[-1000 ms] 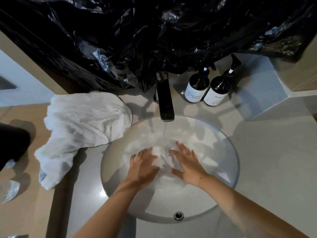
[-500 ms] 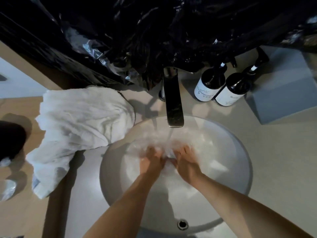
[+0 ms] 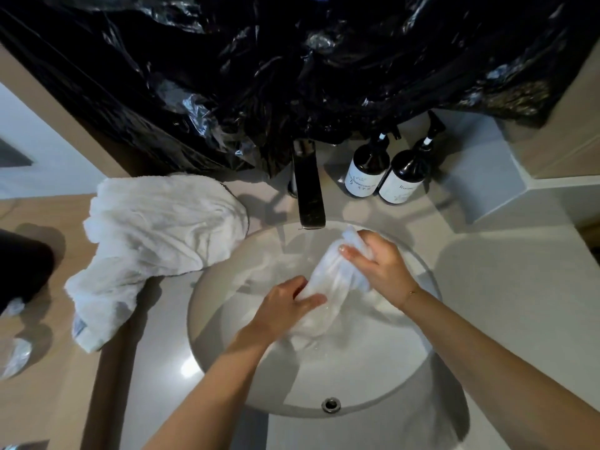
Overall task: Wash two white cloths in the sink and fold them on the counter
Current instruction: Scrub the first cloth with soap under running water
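Upper third blocked by crumpled black plastic sheeting (image 3: 292,76), covering whatever sits behind the dark rectangular tap (image 3: 310,196); tap base lost under its edge. Label text on two dark pump bottles (image 3: 386,170) too small to read. Dark shape at left edge (image 3: 22,264) cut off, not identifiable; same for shiny crumpled bits at lower left (image 3: 14,355).

Wet white cloth (image 3: 331,280) in round white sink basin (image 3: 373,384), bunched, stretched between both hands under running water. Lower end blurs into water, extent unclear. Left hand (image 3: 285,303) grips lower part, fingers curled around it. Right hand (image 3: 380,261) clamps upper end, cloth tip poking out above fist. Hands apart, cloth taut-ish between.

Second white cloth (image 3: 156,241) heaped on beige counter (image 3: 503,287) left of sink, one corner overhanging basin rim, tail trailing toward near-left. Overflow hole (image 3: 331,404) at near basin wall. Grey angled box (image 3: 480,177) right of bottles.
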`<state>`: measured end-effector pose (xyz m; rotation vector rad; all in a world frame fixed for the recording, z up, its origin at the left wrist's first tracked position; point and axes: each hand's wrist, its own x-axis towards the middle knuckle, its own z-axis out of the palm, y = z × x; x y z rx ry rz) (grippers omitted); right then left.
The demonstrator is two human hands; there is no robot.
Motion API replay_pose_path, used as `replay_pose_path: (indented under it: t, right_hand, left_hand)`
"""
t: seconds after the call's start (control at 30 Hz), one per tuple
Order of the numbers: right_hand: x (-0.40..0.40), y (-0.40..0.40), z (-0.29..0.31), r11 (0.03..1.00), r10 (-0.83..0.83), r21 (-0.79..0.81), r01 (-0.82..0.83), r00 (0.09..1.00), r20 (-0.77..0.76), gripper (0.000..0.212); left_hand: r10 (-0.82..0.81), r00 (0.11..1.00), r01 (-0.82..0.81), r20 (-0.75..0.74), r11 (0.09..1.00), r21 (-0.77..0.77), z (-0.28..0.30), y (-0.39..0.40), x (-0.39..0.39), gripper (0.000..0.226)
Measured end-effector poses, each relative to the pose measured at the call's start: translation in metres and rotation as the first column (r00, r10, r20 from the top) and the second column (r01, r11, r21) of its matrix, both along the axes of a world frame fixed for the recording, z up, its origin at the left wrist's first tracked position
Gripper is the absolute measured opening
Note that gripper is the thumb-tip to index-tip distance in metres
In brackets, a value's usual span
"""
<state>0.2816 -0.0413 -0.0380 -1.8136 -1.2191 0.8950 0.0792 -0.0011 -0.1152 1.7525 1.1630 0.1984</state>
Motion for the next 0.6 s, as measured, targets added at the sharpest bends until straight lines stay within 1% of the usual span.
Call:
replay_pose_path:
  t: [0.07,0.1,0.13,0.23,0.27,0.37,0.4,0.43,0.5,0.53,0.6]
  right_hand:
    - [0.002,-0.001,0.016,0.999,-0.025,0.027,0.025,1.0,-0.016,0.046]
    - [0.004,-0.002,0.022,0.999,-0.03,0.018,0.03,1.0,-0.01,0.048]
    - [0.006,-0.002,0.027,1.0,-0.029,0.001,0.029,1.0,-0.008,0.047]
    - [0.008,-0.004,0.041,0.999,0.009,-0.048,-0.01,1.0,-0.02,0.041]
    - [0.009,-0.005,0.045,0.999,0.021,-0.036,-0.021,1.0,-0.009,0.038]
    - [0.011,-0.007,0.05,0.999,0.021,-0.047,-0.022,1.0,-0.021,0.03]
    - [0.011,-0.008,0.047,0.997,0.04,-0.06,-0.04,0.999,0.005,0.031]
    - [0.011,-0.008,0.04,0.994,0.067,-0.091,-0.06,0.995,0.074,0.033]
    - [0.011,-0.008,0.019,0.981,0.13,-0.168,-0.094,0.967,0.22,0.038]
    - [0.01,-0.007,0.004,0.972,0.171,-0.206,-0.116,0.947,0.273,0.041]
    - [0.004,-0.006,-0.027,0.932,0.29,-0.311,-0.184,0.894,0.341,0.036]
  left_hand:
    - [0.125,0.973,-0.147,0.192,0.984,0.102,0.013,0.0,-0.002,0.049]
    - [0.178,0.948,-0.216,0.262,0.969,0.121,0.022,0.001,-0.004,0.046]
    - [0.21,0.928,-0.252,0.307,0.962,0.104,0.03,0.002,-0.005,0.042]
    - [0.241,0.933,-0.23,0.269,0.971,-0.071,0.059,0.005,-0.01,0.04]
    - [0.238,0.934,-0.223,0.266,0.971,-0.085,0.065,0.006,-0.012,0.041]
    - [0.258,0.924,-0.258,0.283,0.965,-0.037,0.075,0.006,-0.019,0.041]
    - [0.272,0.924,-0.279,0.271,0.96,-0.013,0.074,0.006,-0.022,0.041]
    - [0.279,0.935,-0.291,0.221,0.956,0.027,0.07,0.006,-0.025,0.042]
    - [0.26,0.965,-0.261,0.027,0.953,0.153,0.058,0.007,-0.028,0.041]
    - [0.243,0.967,-0.22,-0.081,0.95,0.223,0.048,0.006,-0.029,0.039]
    - [0.199,0.949,-0.122,-0.243,0.946,0.299,0.024,0.004,-0.026,0.027]
